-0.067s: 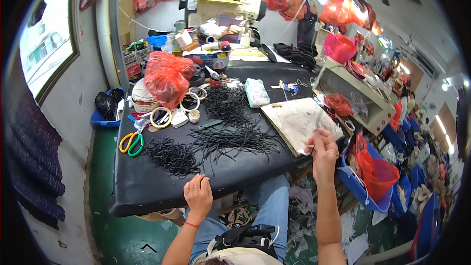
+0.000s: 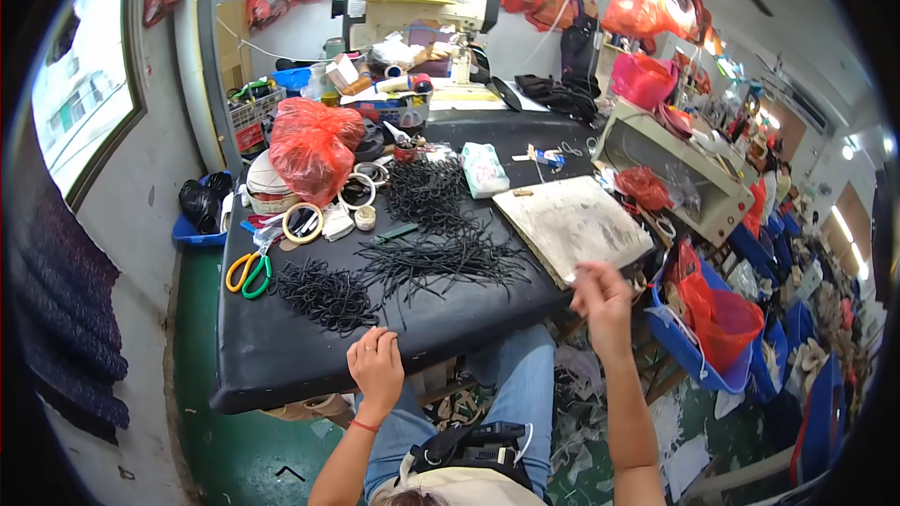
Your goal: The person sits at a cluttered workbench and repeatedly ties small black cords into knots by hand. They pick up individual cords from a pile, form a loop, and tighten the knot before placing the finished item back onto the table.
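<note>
My left hand is closed at the table's near edge, fingertips curled in; what they hold, if anything, is too small to make out. Just beyond it lies a tangled heap of black cords. A flatter bundle of straighter black cords spreads to its right, with another black tangle behind. My right hand hovers by the near edge of a worn, pale board. Motion smears its fingers, so their grip is unclear. Left of the cords are scissors with yellow and green handles.
A red plastic bag, tape rolls and a white packet crowd the black table. Behind stands a sewing machine. A blue bin holding red plastic is at the right, beside a beige metal housing.
My right hand has dropped slightly toward me, off the board's front corner. The left hand stays almost in place at the table edge. The whole view has shifted a little.
</note>
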Available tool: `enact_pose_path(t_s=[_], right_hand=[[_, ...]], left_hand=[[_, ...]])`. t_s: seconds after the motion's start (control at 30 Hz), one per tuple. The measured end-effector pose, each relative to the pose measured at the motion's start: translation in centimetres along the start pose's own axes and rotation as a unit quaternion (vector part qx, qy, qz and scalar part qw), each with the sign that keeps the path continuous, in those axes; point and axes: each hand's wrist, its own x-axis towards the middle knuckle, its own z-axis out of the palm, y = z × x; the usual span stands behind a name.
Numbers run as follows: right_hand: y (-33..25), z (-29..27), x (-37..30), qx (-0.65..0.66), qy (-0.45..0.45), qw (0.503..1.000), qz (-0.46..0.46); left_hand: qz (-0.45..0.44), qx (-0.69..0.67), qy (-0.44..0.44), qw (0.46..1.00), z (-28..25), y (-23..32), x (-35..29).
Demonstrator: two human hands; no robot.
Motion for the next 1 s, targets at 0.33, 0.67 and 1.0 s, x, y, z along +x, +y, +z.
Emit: enact_pose_path(t_s=[0.33,0.67,1.0], right_hand=[[1.2,2.9,-6.7,-0.268,-0.239,0.882,-0.305],[4.1,4.2,-3.7,-0.218,-0.182,0.914,-0.291],[7.9,9.3,-5.5,-0.131,-0.137,0.971,-0.146]], left_hand=[[-0.233,-0.597,-0.478,0.601,-8.3,6.8,3.9],[-0.282,-0.594,-0.432,0.618,-7.0,5.4,1.9],[-0.429,-0.661,-0.243,0.566,-1.4,7.1,2.0]])
